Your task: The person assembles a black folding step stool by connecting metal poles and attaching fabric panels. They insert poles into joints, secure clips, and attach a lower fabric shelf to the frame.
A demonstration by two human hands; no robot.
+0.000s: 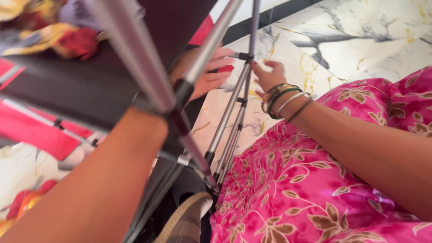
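Where hands [270,75] meet: tripod leg [234,101].

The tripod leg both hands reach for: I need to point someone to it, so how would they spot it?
Start at the pink floral cloth and follow the right hand with its bangles. Beside it, above the marble floor, runs the thin silver tripod leg, unlike the thicker blurred pole nearer the camera.
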